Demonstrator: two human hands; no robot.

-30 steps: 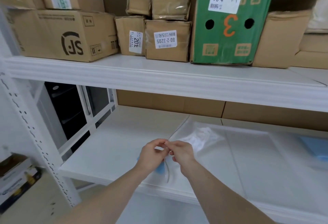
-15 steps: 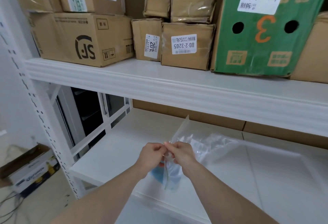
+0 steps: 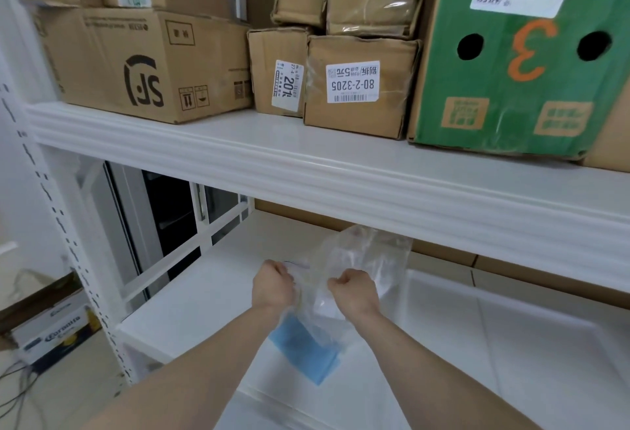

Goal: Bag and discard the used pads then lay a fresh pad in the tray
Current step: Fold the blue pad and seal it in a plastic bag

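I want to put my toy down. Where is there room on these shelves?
The lower shelf is bare to the left of the hands, up to the white post. The tray on the right looks bare too. The middle is busy: both hands hold a clear bag above a blue pad. The top shelf is crowded with boxes.

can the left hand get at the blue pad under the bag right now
Probably not yet. The left hand and right hand both pinch the clear bag, which hangs over part of the blue pad. Letting go would free it; the pad lies just below.
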